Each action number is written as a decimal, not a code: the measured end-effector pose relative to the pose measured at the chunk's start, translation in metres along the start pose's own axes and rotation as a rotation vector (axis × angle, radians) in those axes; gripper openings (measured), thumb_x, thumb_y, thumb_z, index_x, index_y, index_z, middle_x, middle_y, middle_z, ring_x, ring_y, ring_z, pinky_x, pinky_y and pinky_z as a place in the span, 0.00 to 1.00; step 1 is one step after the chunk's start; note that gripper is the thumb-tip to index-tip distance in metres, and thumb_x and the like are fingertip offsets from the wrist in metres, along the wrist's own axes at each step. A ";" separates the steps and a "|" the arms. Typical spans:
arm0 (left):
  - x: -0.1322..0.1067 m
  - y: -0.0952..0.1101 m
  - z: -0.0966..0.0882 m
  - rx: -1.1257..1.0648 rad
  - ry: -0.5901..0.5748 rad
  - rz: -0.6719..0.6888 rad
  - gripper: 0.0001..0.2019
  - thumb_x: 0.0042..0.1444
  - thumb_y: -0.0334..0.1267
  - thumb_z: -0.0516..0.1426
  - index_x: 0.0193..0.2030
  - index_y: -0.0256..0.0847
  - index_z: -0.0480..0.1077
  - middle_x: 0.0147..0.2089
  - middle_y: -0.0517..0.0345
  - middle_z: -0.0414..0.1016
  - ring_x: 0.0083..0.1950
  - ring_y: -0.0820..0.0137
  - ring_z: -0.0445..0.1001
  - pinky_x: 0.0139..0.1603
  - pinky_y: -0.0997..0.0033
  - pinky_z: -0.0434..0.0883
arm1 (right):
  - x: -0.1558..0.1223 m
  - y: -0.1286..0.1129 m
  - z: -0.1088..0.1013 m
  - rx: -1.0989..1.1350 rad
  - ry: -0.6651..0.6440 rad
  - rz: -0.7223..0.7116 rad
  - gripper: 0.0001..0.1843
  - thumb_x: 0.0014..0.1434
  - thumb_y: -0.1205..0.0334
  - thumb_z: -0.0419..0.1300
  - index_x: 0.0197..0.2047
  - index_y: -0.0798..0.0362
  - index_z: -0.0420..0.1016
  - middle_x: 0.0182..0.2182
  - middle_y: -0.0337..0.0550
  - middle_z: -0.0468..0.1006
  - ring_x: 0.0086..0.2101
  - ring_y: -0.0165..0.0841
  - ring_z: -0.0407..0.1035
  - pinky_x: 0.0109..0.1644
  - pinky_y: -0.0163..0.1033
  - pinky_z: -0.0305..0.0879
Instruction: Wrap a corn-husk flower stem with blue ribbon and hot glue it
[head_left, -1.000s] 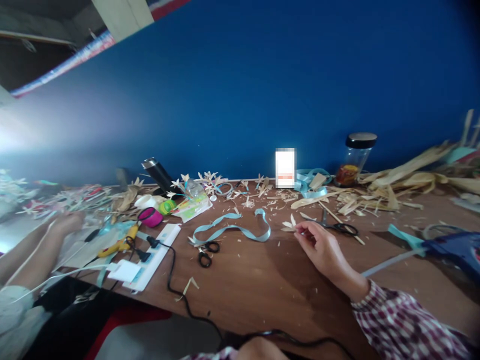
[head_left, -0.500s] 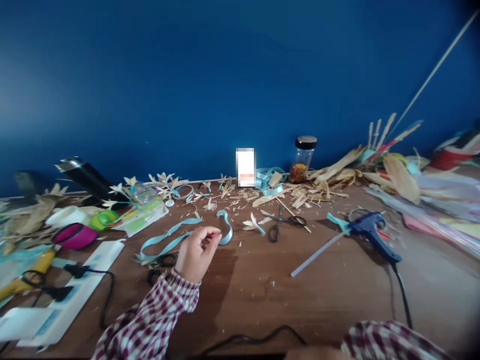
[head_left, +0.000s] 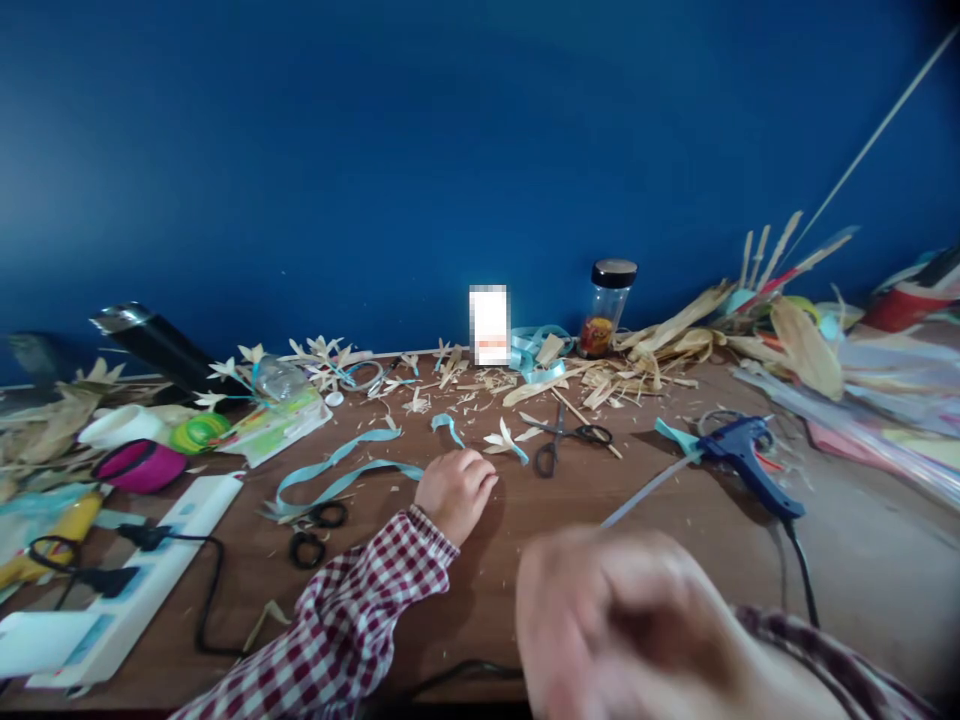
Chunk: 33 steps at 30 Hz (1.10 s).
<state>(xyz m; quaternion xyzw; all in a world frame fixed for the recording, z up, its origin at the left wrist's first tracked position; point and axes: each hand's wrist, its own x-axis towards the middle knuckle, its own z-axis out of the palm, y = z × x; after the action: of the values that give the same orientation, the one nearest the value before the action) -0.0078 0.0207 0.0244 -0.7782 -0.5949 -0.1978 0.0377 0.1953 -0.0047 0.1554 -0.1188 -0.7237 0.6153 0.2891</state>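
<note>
My left hand (head_left: 454, 490) rests on the brown table (head_left: 525, 570) with its fingers curled closed over the end of a light blue ribbon (head_left: 337, 475), which runs out to the left. A short curl of the same ribbon (head_left: 448, 426) shows just beyond the knuckles. A small husk flower (head_left: 504, 440) and grey scissors (head_left: 562, 440) lie just right of that hand. My right hand (head_left: 622, 620) is close to the camera at the lower right and smeared by motion, so its fingers cannot be read.
A blue glue gun (head_left: 742, 455) with its cord lies to the right. Small black-handled scissors (head_left: 311, 530), a white power strip (head_left: 150, 570) and a pink roll (head_left: 139, 465) sit to the left. A jar (head_left: 607, 310) and dry husks (head_left: 675, 345) line the blue wall.
My left hand moved right and down onto the table, flattening the ribbon loop. My right hand rose into view close to the camera. The view swung right from a second ago.
</note>
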 end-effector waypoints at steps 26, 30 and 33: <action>0.000 -0.003 0.016 -0.061 0.172 0.058 0.07 0.59 0.33 0.53 0.37 0.41 0.72 0.35 0.54 0.76 0.38 0.62 0.72 0.40 0.61 0.67 | 0.050 0.148 -0.064 -0.520 0.436 0.211 0.04 0.52 0.66 0.60 0.35 0.52 0.70 0.30 0.42 0.75 0.33 0.35 0.68 0.40 0.39 0.60; 0.004 0.005 0.013 -0.366 0.238 -0.080 0.06 0.58 0.33 0.54 0.36 0.39 0.73 0.34 0.54 0.77 0.37 0.65 0.74 0.40 0.65 0.69 | 0.053 0.146 -0.063 -0.176 0.492 0.237 0.10 0.56 0.55 0.58 0.37 0.52 0.67 0.29 0.40 0.74 0.28 0.31 0.68 0.32 0.36 0.63; 0.012 0.014 0.009 -0.643 0.258 -0.274 0.06 0.57 0.34 0.55 0.34 0.38 0.73 0.33 0.55 0.78 0.35 0.68 0.76 0.37 0.72 0.71 | 0.051 0.147 -0.059 0.037 0.491 0.251 0.14 0.54 0.51 0.60 0.35 0.53 0.68 0.27 0.38 0.72 0.24 0.28 0.66 0.29 0.34 0.63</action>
<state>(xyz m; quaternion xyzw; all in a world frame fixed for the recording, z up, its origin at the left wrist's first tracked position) 0.0101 0.0303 0.0224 -0.6322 -0.5911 -0.4743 -0.1609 0.1605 0.1023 0.0332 -0.3477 -0.6003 0.6121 0.3796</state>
